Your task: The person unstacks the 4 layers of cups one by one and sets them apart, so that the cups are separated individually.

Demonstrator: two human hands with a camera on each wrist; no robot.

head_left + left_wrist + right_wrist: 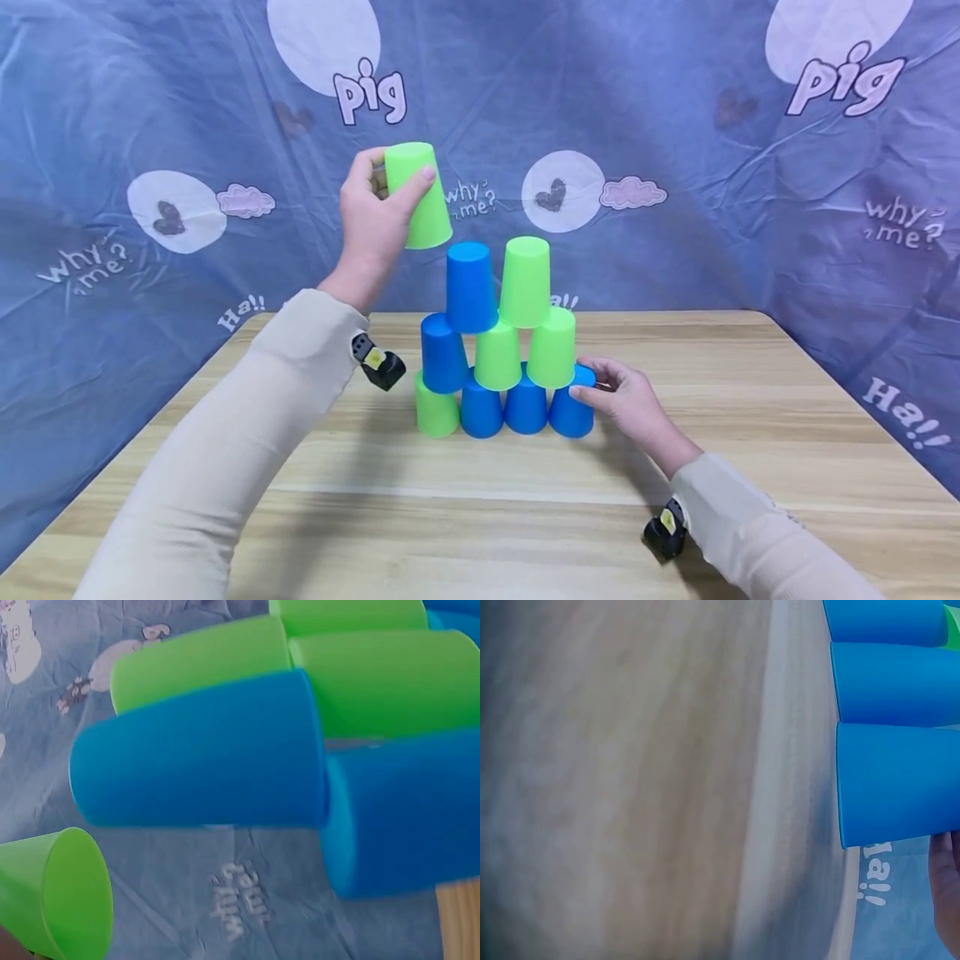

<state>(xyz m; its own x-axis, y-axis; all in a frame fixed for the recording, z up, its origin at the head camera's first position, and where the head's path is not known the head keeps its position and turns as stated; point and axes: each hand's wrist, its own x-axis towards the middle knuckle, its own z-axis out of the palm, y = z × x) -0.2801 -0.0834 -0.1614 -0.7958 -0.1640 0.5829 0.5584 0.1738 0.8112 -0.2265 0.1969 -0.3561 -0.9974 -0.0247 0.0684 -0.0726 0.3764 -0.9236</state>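
My left hand (372, 223) holds an upside-down green cup (430, 218) in the air, thumb on its near side, up and left of a stack of cups. In the left wrist view that green cup (79, 892) shows its open mouth. On the stack's top level stand a blue cup (471, 287) and, beside it, a green cup (525, 282). Low at the right, my right hand (633, 407) grips the end blue cup (572, 419) of the bottom row, thumb in front and fingers behind. The right wrist view shows this blue cup (900, 784) standing rim down.
The middle row has one blue cup (444, 354) and two green ones. At the bottom row's left end is a green cup (437, 414), then blue cups. All stand on a wooden table (480, 517). A printed blue cloth (675, 100) hangs behind.
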